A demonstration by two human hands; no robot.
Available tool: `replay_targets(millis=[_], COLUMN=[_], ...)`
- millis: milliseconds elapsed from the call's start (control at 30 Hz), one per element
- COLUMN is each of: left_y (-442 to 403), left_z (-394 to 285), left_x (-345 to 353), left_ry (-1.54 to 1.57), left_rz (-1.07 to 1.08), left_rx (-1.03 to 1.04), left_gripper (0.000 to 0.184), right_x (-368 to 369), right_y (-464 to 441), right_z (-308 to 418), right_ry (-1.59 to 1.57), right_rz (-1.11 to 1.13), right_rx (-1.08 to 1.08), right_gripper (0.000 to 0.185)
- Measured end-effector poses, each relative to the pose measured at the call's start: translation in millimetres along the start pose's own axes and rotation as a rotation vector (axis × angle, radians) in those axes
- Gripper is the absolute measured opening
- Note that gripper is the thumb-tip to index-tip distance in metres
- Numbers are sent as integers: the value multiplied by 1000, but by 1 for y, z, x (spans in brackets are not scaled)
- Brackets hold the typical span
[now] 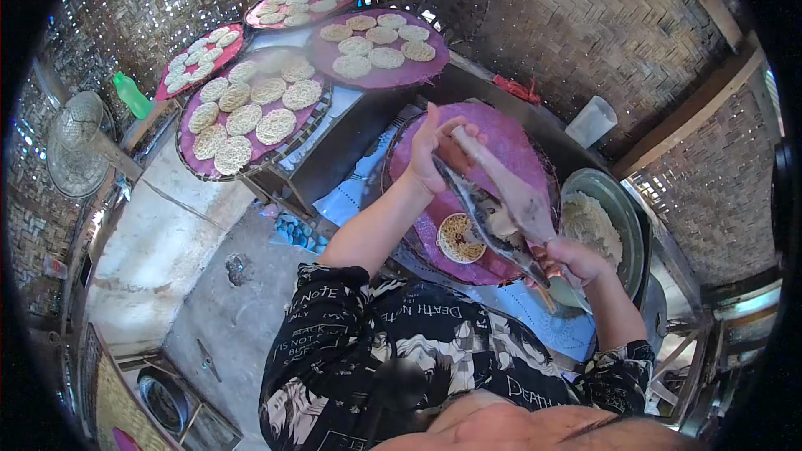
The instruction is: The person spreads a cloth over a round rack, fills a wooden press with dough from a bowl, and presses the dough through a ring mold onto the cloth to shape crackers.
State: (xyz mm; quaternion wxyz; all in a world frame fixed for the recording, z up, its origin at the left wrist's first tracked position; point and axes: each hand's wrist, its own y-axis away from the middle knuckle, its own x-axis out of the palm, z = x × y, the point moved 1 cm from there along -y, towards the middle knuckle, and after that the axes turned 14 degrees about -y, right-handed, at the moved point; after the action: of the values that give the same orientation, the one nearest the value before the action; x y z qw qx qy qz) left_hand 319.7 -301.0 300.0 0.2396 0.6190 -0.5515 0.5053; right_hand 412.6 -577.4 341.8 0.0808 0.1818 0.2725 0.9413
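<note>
Long tool [525,202], held two-handed over pink-lined tray [520,135], presumably for steadiness: near end clamped in right grip [578,259]; far end against left grip [439,154], closure unclear.

free room over far side of pink tray [520,144], pale tool [525,205] across middle

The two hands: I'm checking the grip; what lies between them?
A long pale piece and a dark one lie between the left hand and the right hand, in the head view.

Round [461,239] on near tray [511,127], powder [590,222] in basin [636,238] at right, more rounds [244,119] on trays [413,73] behind-left
</note>
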Motion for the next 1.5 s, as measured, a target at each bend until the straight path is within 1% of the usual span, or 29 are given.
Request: replay_targets(millis=[67,100,167,200,233,267,333,400,500,600,633,733,767,867,900,1000,1033,1067,1133,1167,1200,1233,1267,1333,1367,1433,1467,1500], left_y=[11,16,14,14,11,8,1,0,9,20,23,19,13,-8,-12,-15,-14,-9,8,13,19,28,34,41,44,53,59,67], left_z=[-4,-7,-11,-13,-12,-9,-6,3,13,9,5,-13,-18,-26,-30,-42,-46,-49,-47,-30,-13,1,9,9,7,-2,-10,-17], left_x=[-11,-9,-20,-20,-16,-16,-14,-12,-11,-11,-7,-5,-13,-24,-20,15,26,30,36,27,19,29,33,18,12,8,7,3], left_ry=[4,-48,-30,-19,-90,-82,-72,-61,-32,-31,-54,-116,-153,-32,5,-201,-172,-323,-628,-1037,-1437,-1831,-2221,-1874,-1698,-1302,-1184,-1106], left_rz=[26,-35,53,94,-42,-30,0,-17,-87,-139,-176,-156,-110,152,243,138,239,227,209,265,278,196,98,-129,-230,-253,-254,-258], left_rx=[8,18,25,31,49,50,58,50,1,-30,-11,-9,-3,28,9,60,52,38,6,141,305,368,432,270,194,263,280,295], left_gripper=[49,48,52,54,45,44,44,43,43,43,43,45,48,49,53,60,73,72,75,65,56,56,57,54,52,53,53,54], right_x=[8,13,16,14,11,10,17,17,14,25,26,30,25,41,42,41,43,43,42,43,44,45,45,46,53,42,36,29], right_y=[-6,-10,-16,-17,-18,-19,-10,1,9,4,1,-12,-19,-25,-24,-15,-8,-4,-7,-10,-13,-17,-25,-39,-49,-66,-74,-79], right_z=[2,1,-3,-3,-1,2,13,16,12,4,0,-3,-3,12,15,26,32,35,33,32,30,30,27,22,23,16,13,9], right_ry=[72,79,47,43,40,40,63,125,96,54,18,19,67,226,249,277,258,237,162,121,129,137,132,119,48,194,268,493], right_rz=[31,44,56,35,15,-3,-51,-99,-74,-64,-53,-34,-34,-186,-196,-209,-203,-199,-200,-203,-188,-173,-121,-17,65,-61,-131,-294], right_rx=[23,32,24,15,8,1,-36,-57,13,11,11,-13,-18,-199,-229,-318,-348,-378,-528,-607,-540,-472,-472,-468,-514,-611,-653,-640], right_gripper=[63,62,59,62,66,71,65,58,59,62,62,59,60,64,67,76,79,82,86,89,90,92,92,93,92,71,61,52])
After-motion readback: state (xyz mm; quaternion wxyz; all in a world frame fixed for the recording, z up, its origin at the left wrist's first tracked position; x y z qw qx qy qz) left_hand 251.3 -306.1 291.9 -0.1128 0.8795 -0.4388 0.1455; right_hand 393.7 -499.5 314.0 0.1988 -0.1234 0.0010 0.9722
